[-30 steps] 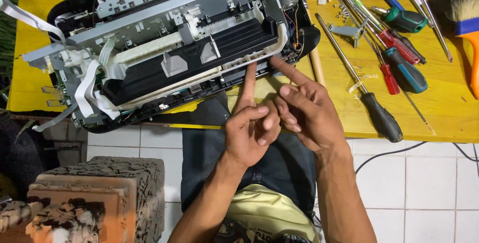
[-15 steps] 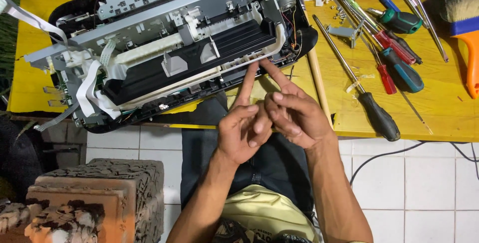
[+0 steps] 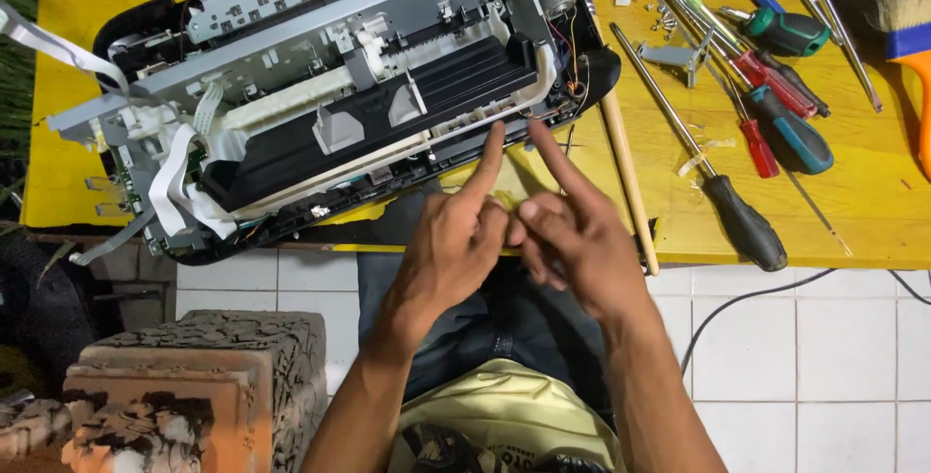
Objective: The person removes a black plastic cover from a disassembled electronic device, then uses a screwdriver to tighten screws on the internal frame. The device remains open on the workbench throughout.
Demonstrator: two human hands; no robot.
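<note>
yellow tabletop over white tile floor carries a disassembled printer at its near edge. left hand and right hand meet just below it, loosely curled, index fingers extended toward its front rail, gripping nothing. screwdrivers lie right.

A low yellow-topped wooden table stands on a white tiled floor. Weathered reddish bricks are stacked at lower left.

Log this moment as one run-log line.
left hand: forefinger raised, empty | right hand: forefinger raised, empty | nearest: opened grey-and-black printer chassis | surface: yellow table
</note>
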